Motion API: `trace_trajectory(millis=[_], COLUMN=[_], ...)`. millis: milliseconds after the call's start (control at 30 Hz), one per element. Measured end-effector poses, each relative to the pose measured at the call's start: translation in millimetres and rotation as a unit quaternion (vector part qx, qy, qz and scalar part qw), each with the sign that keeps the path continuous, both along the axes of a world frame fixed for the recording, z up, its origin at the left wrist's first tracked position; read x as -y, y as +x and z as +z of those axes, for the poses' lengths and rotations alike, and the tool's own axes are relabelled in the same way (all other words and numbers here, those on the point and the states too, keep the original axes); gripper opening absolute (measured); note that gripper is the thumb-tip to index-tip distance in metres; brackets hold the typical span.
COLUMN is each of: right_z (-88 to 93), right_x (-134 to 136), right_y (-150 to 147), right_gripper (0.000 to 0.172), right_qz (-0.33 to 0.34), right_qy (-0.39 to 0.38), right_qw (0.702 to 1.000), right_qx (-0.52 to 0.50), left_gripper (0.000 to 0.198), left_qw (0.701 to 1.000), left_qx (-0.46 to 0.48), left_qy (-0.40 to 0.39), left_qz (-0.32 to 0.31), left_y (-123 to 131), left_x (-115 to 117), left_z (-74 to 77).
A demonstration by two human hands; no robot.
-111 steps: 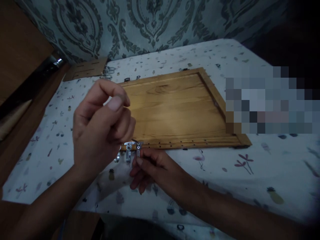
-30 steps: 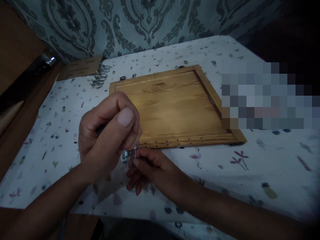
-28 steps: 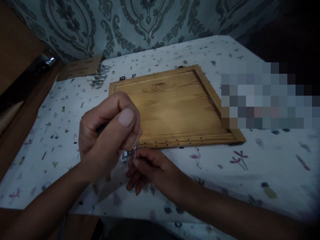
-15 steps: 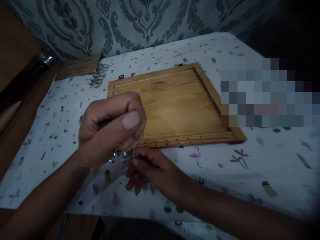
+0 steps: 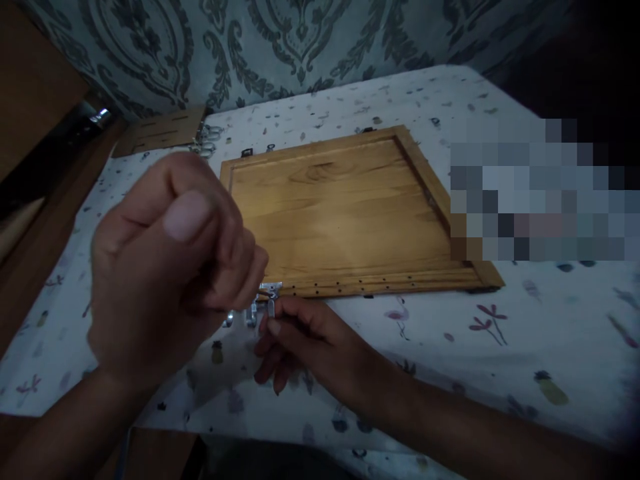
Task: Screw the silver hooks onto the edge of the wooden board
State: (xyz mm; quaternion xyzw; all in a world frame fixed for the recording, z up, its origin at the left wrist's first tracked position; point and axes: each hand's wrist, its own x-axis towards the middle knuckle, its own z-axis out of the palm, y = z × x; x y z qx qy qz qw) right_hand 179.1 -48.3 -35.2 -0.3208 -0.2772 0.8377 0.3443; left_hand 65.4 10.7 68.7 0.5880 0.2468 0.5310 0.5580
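Left hand (image 5: 170, 267) lifts nearer the camera, fingers curled shut, contents hidden, right hand (image 5: 305, 337) pinches metal hook (image 5: 271, 307) just beneath left knuckles, at near corner of wooden board (image 5: 350, 213)

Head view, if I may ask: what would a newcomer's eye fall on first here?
First the left hand, a closed fist looming large at the left, close to the camera. Beyond it the wooden panel lies flat on the patterned tablecloth. At the panel's near left corner the right hand pinches a small metal hook.
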Motion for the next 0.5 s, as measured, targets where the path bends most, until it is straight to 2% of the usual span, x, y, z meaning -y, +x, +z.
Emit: trace_trajectory(millis=[67, 167, 300, 500], right_z=[-0.2, -1.4, -2.7, -2.6], right_x=[1, 1, 1, 0], right_y=[0, 0, -1, -1], right_gripper=[0.022, 0.024, 0.023, 0.025], right_qz=[-0.004, -0.004, -0.002, 0.001], right_qy=[0.002, 0.004, 0.011, 0.011], right_qw=[1.000, 1.000, 1.000, 1.000], right_qx=[0.003, 0.002, -0.004, 0.000], left_gripper=[0.047, 0.042, 0.035, 0.026], left_qw=[0.999, 0.996, 0.997, 0.998], left_qx=[-0.037, -0.067, -0.051, -0.047], left_qy=[-0.012, -0.010, -0.026, -0.006], left_qz=[0.025, 0.060, 0.043, 0.042], left_y=[1, 0, -4, -7], left_x=[6, 13, 13, 13], left_z=[2.8, -2.4, -12.1, -14.8])
